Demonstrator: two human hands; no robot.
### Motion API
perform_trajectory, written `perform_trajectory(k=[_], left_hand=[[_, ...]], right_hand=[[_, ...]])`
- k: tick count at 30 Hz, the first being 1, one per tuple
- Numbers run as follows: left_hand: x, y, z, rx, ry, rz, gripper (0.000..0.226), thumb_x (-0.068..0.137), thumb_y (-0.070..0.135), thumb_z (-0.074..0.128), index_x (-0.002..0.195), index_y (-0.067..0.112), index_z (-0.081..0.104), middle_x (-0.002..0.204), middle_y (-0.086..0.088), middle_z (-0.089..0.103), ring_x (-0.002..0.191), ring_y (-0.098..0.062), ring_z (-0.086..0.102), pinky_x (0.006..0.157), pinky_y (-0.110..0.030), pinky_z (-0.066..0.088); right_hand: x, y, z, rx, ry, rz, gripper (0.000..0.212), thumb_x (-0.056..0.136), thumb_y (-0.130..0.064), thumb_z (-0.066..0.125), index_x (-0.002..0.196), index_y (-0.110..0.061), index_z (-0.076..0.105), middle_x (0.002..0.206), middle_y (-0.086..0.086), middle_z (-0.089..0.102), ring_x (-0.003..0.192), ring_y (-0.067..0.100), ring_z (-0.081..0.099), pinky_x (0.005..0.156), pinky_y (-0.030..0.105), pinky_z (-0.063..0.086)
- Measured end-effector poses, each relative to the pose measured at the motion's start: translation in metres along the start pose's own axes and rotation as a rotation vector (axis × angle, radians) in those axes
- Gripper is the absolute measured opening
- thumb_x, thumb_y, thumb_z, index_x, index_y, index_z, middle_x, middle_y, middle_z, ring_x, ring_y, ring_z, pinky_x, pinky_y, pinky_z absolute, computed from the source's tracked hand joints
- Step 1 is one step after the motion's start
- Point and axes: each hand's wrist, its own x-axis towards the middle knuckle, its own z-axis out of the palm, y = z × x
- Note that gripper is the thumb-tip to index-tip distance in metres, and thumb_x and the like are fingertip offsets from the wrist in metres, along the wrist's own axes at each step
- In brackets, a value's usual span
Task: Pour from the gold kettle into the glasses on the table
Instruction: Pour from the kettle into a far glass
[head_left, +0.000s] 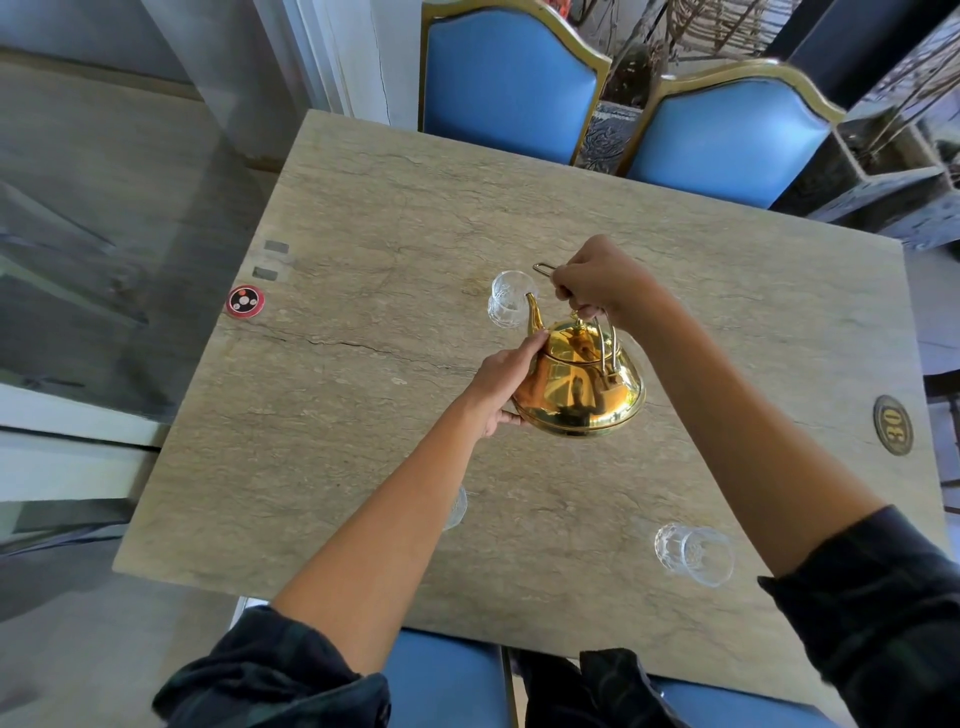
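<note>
1. The gold kettle (579, 382) is held up over the middle of the stone table (363, 415), tipped forward so its spout points away from the person toward the far glass (511, 299).
2. The tip of the spout sits at the near rim of that far glass; whether anything is flowing cannot be told.
3. The right hand (597, 283) is closed around the top of the kettle's wire handle, gripping it from above.
4. The left hand (506, 382) is pressed flat against the left side of the kettle's body, fingers stretched toward the base of the spout and thumb under the lower edge, steadying it.
5. A second glass (693, 555) stands near the right front of the table, well apart from the kettle, and looks empty.
6. A third glass (458, 508) is mostly hidden behind the left forearm, nearer the person; only its right edge shows.
7. A round red and black button (244, 301) lies at the left edge of the table.
8. A dark oval plaque (892, 425) with the number 30 lies near the right edge.
9. Two blue chairs (511, 83) with gold trim stand at the far side of the table.
10. Both sleeves (878, 613) are dark and pushed up the forearms.
</note>
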Motion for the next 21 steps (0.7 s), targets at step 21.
perform_trajectory(k=[21], left_hand=[[0.0019, -0.0082, -0.0025, 0.009, 0.004, -0.001, 0.071, 0.091, 0.074, 0.059, 0.138, 0.020, 0.061, 0.130, -0.011, 0.070, 0.116, -0.032, 0.066, 0.098, -0.057, 0.054]], right_hand=[[-0.0054, -0.0003, 0.0048, 0.006, -0.010, 0.014, 0.020, 0.090, 0.003, 0.048, 0.077, 0.001, 0.063, 0.037, -0.001, 0.050, 0.040, 0.015, 0.040, 0.041, 0.025, 0.033]])
